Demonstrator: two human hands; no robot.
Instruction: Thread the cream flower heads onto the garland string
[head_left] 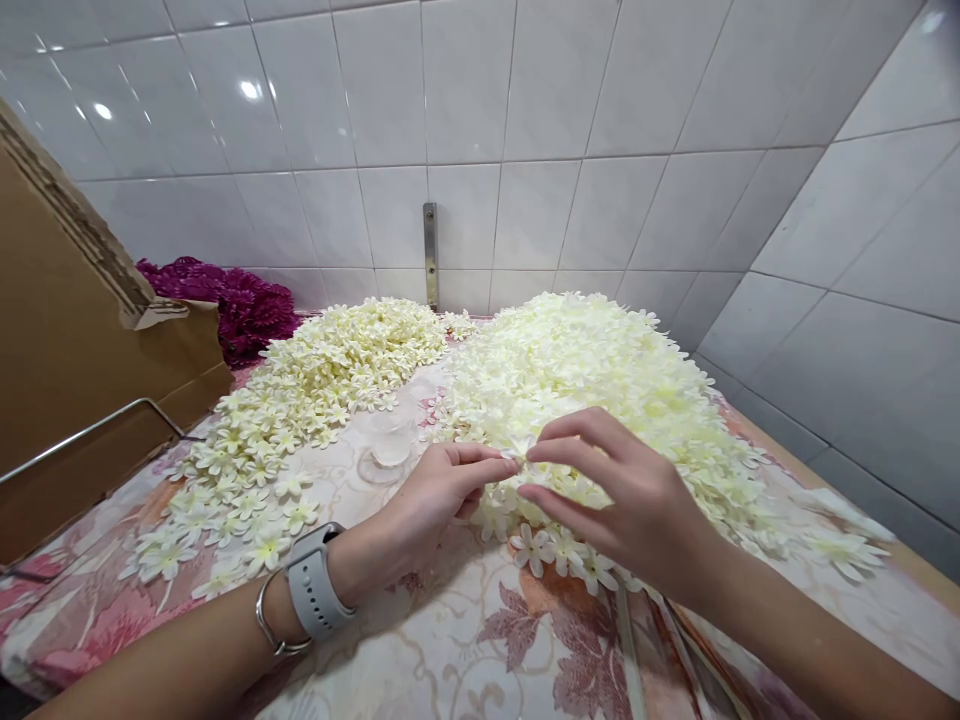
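My left hand (442, 485), with a watch and a bangle on its wrist, pinches a small white artificial flower (523, 447) between thumb and index finger. Just to the right of it, my right hand (619, 490) has its fingers apart, the fingertips at the flower's edge. Whether they touch it is hard to make out. Behind and beneath both hands spreads a large pile of white flowers (570, 350). A second pile of creamy-white flowers (352, 350) lies to the left. Between the piles stands a small clear dish (386, 445).
A floral cloth (450, 640) covers the table. On the left are a cardboard box (90, 350) and a metal rod (75, 438). Purple flowers (232, 300) lie behind the box. A metal bracket (430, 255) rises against the tiled wall (465, 90).
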